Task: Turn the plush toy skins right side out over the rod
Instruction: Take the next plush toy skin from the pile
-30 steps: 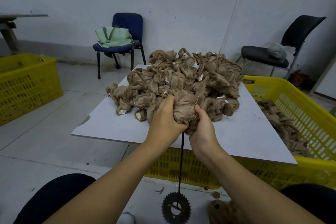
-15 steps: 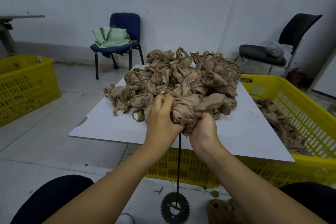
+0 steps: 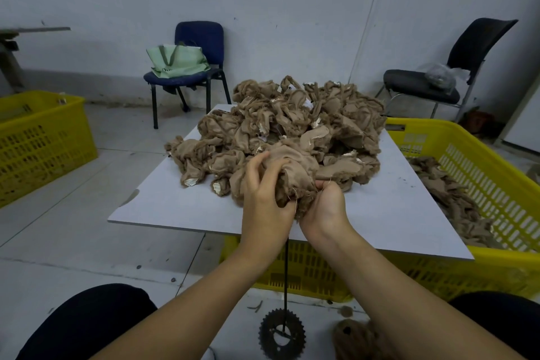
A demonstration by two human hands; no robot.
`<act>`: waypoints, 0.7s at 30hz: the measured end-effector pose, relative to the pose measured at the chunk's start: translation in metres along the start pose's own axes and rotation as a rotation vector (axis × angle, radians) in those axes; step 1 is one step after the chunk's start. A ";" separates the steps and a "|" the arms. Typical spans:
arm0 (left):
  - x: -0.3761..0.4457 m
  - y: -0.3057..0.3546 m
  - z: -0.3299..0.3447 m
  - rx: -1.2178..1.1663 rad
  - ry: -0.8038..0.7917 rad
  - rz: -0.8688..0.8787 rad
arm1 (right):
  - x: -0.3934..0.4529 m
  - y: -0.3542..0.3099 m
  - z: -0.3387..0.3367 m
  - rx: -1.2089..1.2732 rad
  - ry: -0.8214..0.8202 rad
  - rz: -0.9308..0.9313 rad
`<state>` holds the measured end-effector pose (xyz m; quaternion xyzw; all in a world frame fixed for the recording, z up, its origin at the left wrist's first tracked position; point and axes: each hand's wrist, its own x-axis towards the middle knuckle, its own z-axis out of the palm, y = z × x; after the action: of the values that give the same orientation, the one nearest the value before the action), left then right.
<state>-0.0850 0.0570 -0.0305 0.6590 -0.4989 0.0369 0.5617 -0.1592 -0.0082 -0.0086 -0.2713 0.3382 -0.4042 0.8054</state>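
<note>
Sprocket base on the floor carries the rod up between both wrists. Left hand and right hand each clutch the skin over the board's near edge. Behind it, the pile fills the board's middle and far end; its left and right edges lie bare.

Tan plush skins, yellow crates (slotted walls), white board, black rod

Skin heap perhaps blocking board
</note>
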 end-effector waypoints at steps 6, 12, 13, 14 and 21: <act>0.010 0.001 -0.005 -0.014 -0.185 0.034 | 0.002 0.001 -0.007 -0.251 -0.027 -0.040; 0.013 0.003 -0.006 0.132 -0.232 -0.061 | 0.003 0.003 -0.008 -0.318 -0.247 -0.145; 0.013 0.002 -0.006 0.125 -0.218 -0.046 | 0.003 0.004 -0.009 -0.366 -0.237 -0.154; 0.013 0.001 -0.006 0.089 -0.194 -0.034 | 0.004 0.005 -0.010 -0.414 -0.220 -0.161; 0.008 -0.002 -0.004 -0.034 0.072 -0.087 | 0.001 0.000 -0.006 -0.466 -0.080 -0.162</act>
<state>-0.0774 0.0553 -0.0257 0.6688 -0.4498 0.0274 0.5914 -0.1635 -0.0095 -0.0129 -0.4918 0.3671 -0.3675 0.6988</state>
